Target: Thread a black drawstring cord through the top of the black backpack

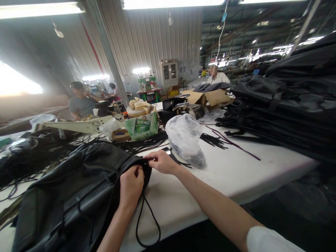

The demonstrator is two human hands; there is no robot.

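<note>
A large black bag (pixel 86 178) lies on the white table, its open edge turned toward me. My left hand (pixel 132 182) is closed on the rim of that bag, fingers curled into the black fabric. At the rim's far corner my right hand (pixel 161 161) pinches the edge between thumb and fingers. A thin black cord (pixel 157 224) hangs in a loop from the rim, below my hands. Whether the fingertips also grip the cord is hidden.
Right of my hands stands a clear plastic bag (pixel 185 136). Behind are a green-and-white container (pixel 141 126) of rolled webbing and an open cardboard box (pixel 210 98). Black bags (pixel 278 105) are piled at right. Black cords (pixel 23 161) cover the left. Other people sit further back.
</note>
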